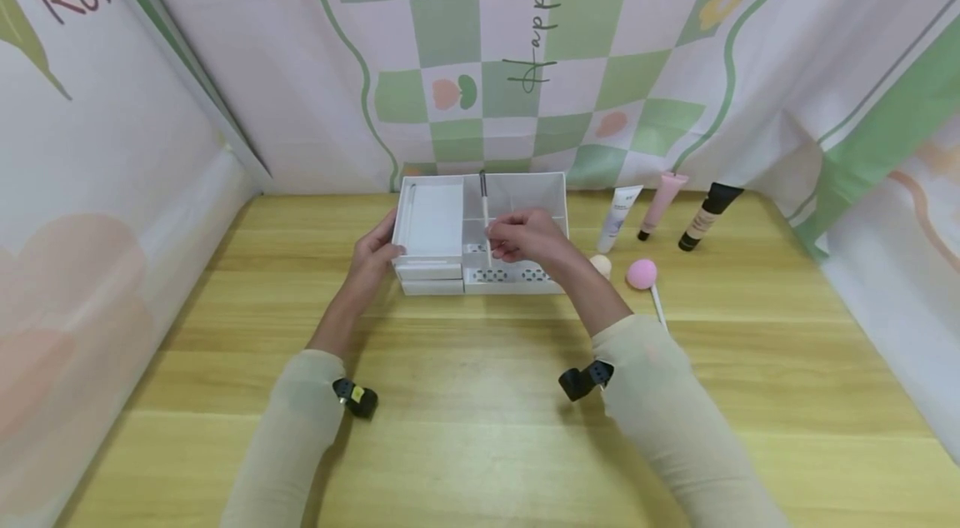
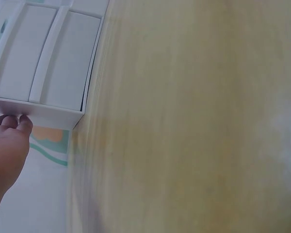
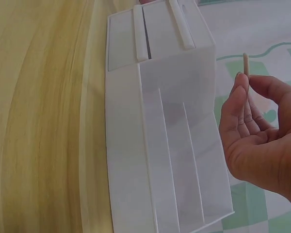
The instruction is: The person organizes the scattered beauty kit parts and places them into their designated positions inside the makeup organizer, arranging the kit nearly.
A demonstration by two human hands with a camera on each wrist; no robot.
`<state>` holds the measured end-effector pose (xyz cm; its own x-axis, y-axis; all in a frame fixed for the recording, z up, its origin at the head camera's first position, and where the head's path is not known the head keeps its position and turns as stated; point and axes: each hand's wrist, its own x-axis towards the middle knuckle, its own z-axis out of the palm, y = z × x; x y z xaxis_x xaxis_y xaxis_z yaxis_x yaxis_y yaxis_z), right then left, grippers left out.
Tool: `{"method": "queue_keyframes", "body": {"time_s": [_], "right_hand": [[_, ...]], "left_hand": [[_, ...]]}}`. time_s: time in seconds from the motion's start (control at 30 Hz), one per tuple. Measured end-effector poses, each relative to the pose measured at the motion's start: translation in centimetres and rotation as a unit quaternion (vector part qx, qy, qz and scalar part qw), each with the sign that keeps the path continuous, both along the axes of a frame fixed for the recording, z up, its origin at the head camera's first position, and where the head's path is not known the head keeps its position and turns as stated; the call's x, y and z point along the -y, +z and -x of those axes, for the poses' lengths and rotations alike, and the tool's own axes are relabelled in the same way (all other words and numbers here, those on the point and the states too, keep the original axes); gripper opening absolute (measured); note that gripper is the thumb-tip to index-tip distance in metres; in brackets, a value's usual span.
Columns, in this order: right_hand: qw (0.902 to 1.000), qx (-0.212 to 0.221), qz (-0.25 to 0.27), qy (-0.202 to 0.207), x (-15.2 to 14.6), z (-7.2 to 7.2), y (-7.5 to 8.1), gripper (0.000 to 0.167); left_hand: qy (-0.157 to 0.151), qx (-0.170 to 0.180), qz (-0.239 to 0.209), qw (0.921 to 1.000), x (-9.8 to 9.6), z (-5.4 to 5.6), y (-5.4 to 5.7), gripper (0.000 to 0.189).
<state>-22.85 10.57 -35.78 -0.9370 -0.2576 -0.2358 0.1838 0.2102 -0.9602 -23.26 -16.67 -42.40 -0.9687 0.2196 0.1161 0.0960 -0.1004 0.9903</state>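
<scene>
A white desktop organizer (image 1: pixel 427 216) stands at the back of the table, with two drawers at its left and open compartments at its right. My left hand (image 1: pixel 370 253) holds its left side, the thumb at the front top corner; in the left wrist view the fingertips (image 2: pixel 24 121) bend against the side wall. Above the open compartments, my right hand (image 1: pixel 531 238) pinches a slim pale stick with a dark upper end (image 1: pixel 483 185) between thumb and fingers. Its light end (image 3: pixel 246 60) sticks out past the fingers in the right wrist view. What kind of stick it is, I cannot tell.
Right of the organizer stand a white tube (image 1: pixel 618 218), a pink tube (image 1: pixel 663 205) and a black-and-beige tube (image 1: pixel 708 216). Nearer lie a pink ball on a white stick (image 1: pixel 642 274) and a cream ball (image 1: pixel 601 265), partly hidden by my right arm. A patterned curtain (image 1: pixel 517 37) hangs behind.
</scene>
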Motion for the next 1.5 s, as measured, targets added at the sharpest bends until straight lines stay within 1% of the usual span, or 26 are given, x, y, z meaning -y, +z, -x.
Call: {"method": "queue_keyframes", "body": {"time_s": [0.13,0.3,0.4,0.57,0.73,0.93,1.03,1.2,1.4,1.5], "right_hand": [[0.9999,0.008,0.008,-0.002,1.1,0.4,0.2,0.039],[0.9996,0.024,0.009,-0.013,2.7,1.0,0.7,0.034],[0.9996,0.024,-0.006,-0.010,3.6,1.4,1.1,0.032],[0.9993,0.008,-0.036,-0.005,4.8,2.0,1.5,0.029],[0.9991,0.006,-0.042,-0.006,5.8,2.4,1.5,0.028],[0.9965,-0.004,-0.083,-0.001,6.9,2.7,1.6,0.026],[0.9913,-0.017,-0.131,0.006,7.3,2.9,1.8,0.025],[0.9758,-0.042,-0.214,0.017,8.1,3.1,2.3,0.024],[0.9686,-0.046,-0.243,0.022,9.2,3.0,2.6,0.022],[0.9642,-0.048,-0.260,0.023,9.5,2.9,2.6,0.022]], "left_hand": [[-0.003,0.002,-0.002,1.0000,0.0,0.0,0.1,0.072],[0.001,0.012,0.005,0.9999,0.0,0.1,0.1,0.073],[0.000,0.016,0.008,0.9998,0.1,0.2,0.1,0.072],[0.002,0.015,0.009,0.9998,0.1,0.2,0.0,0.071],[0.006,0.020,0.017,0.9996,0.1,0.3,0.0,0.071],[0.007,0.020,0.012,0.9997,0.1,0.3,0.0,0.071],[0.008,0.018,0.011,0.9998,0.0,0.2,0.0,0.072],[0.012,0.012,0.015,0.9998,0.0,0.2,0.1,0.072],[0.008,0.008,0.026,0.9996,0.0,0.1,0.1,0.071],[0.009,0.008,0.023,0.9997,0.0,0.2,0.1,0.071]]}}
